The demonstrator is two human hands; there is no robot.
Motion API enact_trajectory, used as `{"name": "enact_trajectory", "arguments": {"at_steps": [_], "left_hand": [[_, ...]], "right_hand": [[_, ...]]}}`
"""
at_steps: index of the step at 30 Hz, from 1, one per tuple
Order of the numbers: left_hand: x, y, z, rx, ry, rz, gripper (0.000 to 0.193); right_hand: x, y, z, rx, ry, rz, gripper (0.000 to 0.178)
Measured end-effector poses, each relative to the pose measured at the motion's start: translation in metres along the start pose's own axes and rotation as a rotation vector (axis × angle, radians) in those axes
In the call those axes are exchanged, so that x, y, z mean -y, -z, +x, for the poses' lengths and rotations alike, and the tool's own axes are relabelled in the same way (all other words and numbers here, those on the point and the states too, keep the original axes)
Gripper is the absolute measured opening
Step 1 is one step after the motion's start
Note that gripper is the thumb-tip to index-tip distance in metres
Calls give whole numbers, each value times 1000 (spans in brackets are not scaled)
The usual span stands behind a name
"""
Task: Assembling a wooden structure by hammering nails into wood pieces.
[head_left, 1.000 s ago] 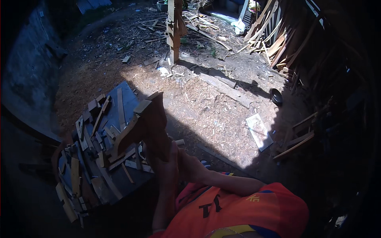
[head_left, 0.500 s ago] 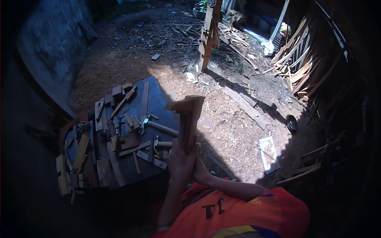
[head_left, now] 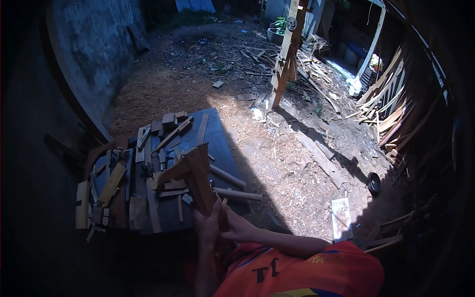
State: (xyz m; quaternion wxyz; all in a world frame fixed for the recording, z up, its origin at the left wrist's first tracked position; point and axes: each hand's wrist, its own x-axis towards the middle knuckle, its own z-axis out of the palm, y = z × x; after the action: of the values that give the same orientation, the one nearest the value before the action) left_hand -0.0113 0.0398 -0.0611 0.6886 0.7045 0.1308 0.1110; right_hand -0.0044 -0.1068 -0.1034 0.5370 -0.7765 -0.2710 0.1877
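Note:
A brown wooden piece [head_left: 197,171] with a curved, bracket-like upper end rises from my hands, tilted to the left over the table. Around its lower end my left hand [head_left: 207,222] is closed. My right hand [head_left: 236,223] grips the same end from the right side, its fingers partly hidden behind the wood. Just beyond lies a dark-topped work table [head_left: 220,131]. Two hammers rest there; a wooden handle [head_left: 228,175] and a second handle [head_left: 238,194] stick out to the right, while the held piece covers their heads.
Wood offcuts [head_left: 113,184] and small blocks [head_left: 169,120] crowd the table's left and back. Beyond it stands a wooden post [head_left: 286,62]. Planks [head_left: 388,94] lean at the right. A flat pale board [head_left: 341,218] lies on the chip-strewn ground, and a wall [head_left: 96,54] runs along the left.
The wooden piece has swung down and left from nearly upright, and its curved end now points differently. Both hands keep hold of it. The whole view has shifted slightly.

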Motion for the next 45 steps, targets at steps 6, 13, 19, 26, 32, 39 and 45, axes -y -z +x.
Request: {"name": "enact_trajectory", "arguments": {"at_steps": [6, 13, 19, 26, 32, 39, 45], "left_hand": [[22, -17, 5, -29, 25, -221, 61], [5, -48, -3, -8, 10, -265, 57], [25, -54, 4, 47, -13, -227, 60], [16, -54, -11, 336, -13, -146, 134], [42, -70, -19, 360, -95, -168, 140], [14, -67, -35, 537, 154, -272, 125], [-2, -71, -40, 488, 65, -400, 102]], "right_hand": [[20, 16, 2, -164, 9, -81, 98], [1, 27, -8, -330, 124, -197, 95], [0, 43, -10, -302, 113, -280, 101], [-8, 67, -16, -217, -3, 261, 108], [29, 67, -20, -430, -236, 247, 86], [16, 67, -32, -494, -273, 268, 80], [-3, 66, -42, -549, -189, 399, 85]]}}
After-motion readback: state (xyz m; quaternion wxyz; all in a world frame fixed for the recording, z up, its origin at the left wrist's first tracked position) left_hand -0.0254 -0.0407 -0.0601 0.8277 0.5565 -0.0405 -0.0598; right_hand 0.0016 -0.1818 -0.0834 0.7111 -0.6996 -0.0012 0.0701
